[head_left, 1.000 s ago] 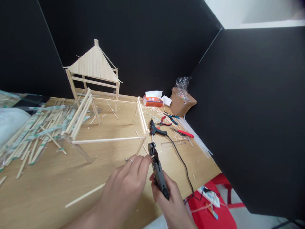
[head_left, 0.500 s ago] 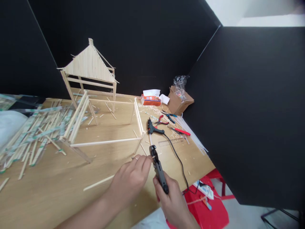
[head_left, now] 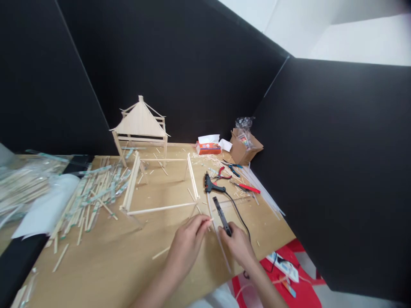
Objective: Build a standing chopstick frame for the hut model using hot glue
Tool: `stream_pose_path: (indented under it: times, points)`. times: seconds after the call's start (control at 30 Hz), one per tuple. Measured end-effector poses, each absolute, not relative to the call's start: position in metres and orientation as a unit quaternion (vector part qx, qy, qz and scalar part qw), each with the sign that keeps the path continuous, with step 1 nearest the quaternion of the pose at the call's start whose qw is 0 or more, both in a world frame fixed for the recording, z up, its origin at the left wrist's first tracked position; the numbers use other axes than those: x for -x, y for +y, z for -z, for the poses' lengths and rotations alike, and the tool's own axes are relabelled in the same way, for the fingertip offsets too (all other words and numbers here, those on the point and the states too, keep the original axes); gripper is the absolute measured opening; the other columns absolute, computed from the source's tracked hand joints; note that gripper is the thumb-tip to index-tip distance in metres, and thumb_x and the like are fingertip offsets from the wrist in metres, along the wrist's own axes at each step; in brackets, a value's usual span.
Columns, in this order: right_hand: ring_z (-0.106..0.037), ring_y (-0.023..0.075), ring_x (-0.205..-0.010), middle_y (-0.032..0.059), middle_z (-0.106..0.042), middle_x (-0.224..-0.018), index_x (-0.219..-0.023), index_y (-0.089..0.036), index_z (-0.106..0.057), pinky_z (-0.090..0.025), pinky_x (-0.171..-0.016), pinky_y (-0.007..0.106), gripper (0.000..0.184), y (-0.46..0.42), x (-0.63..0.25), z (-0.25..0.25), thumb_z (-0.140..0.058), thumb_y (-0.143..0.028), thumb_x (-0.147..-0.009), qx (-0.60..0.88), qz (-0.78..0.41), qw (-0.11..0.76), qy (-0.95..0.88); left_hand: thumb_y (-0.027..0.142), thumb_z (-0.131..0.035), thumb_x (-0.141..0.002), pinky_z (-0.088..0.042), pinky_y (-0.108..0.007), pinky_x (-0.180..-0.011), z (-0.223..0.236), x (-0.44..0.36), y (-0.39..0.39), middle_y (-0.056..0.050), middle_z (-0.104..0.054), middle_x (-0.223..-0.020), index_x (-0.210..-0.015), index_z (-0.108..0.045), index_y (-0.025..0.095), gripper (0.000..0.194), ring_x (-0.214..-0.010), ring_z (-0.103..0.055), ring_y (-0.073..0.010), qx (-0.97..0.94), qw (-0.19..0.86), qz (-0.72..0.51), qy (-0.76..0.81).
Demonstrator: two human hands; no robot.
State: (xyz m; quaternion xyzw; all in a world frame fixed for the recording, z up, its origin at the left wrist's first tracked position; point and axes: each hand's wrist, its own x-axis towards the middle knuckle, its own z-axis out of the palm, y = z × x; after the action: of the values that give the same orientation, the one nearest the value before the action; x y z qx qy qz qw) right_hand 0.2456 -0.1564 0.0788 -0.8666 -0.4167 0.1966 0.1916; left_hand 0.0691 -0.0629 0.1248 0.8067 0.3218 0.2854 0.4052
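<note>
Pinching a small wooden piece point(head_left: 211, 219) at its fingertips, the left hand point(head_left: 188, 239) is near the dark cutter point(head_left: 221, 214), whose handle the right hand point(head_left: 238, 244) grasps; I can't tell whether its blades are parted. With the hands as clock centre, the open stick frame point(head_left: 164, 208) stands between ten and eleven, the roofed model point(head_left: 139, 122) farther off at eleven, the glue gun point(head_left: 212, 185) at twelve. So little wood shows that a careless bite could nip a fingertip, or a loose pinch let it drop. The cord point(head_left: 238, 208), around one o'clock, might catch the right wrist, dragging the gun against the frame's near corner.
</note>
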Motion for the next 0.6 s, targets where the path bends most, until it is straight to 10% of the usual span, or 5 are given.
stream_pose_path:
  times: [0.23,0.37,0.6]
  points:
    - [-0.062,0.0351,-0.098,0.0203,-0.064,-0.104,-0.118,-0.009,-0.055,-0.043,-0.080,0.039,0.055,-0.117,-0.279,-0.054,-0.048,-0.051,-0.084,0.908,-0.051,0.077,-0.409,0.051,-0.050,-0.088,-0.050,-0.025,-0.068,-0.158,0.069,-0.021,-0.001,-0.072,-0.094,-0.098,-0.069,0.023,0.036,-0.084,-0.065,-0.0187,-0.647,0.389,-0.350,0.555]
    - [-0.057,0.0417,-0.104,0.0258,-0.060,-0.109,-0.130,-0.002,-0.047,-0.040,-0.087,0.047,0.072,-0.109,-0.273,-0.034,-0.048,-0.057,-0.084,0.909,0.012,0.045,-0.415,0.044,-0.044,-0.091,-0.047,-0.028,-0.077,-0.145,0.125,0.043,-0.005,-0.071,-0.094,-0.096,-0.064,0.018,0.033,-0.089,-0.064,-0.0211,-0.601,0.177,-0.265,0.733]
    - [-0.057,0.0413,-0.102,0.0259,-0.059,-0.112,-0.126,-0.002,-0.051,-0.038,-0.091,0.049,0.082,-0.101,-0.273,-0.015,-0.043,-0.070,-0.080,0.872,0.152,0.012,-0.465,0.035,-0.057,-0.090,-0.051,-0.042,-0.085,-0.099,0.103,0.151,-0.008,-0.062,-0.114,-0.113,-0.058,0.015,0.031,-0.100,-0.061,-0.0216,-0.616,0.197,-0.133,0.751]
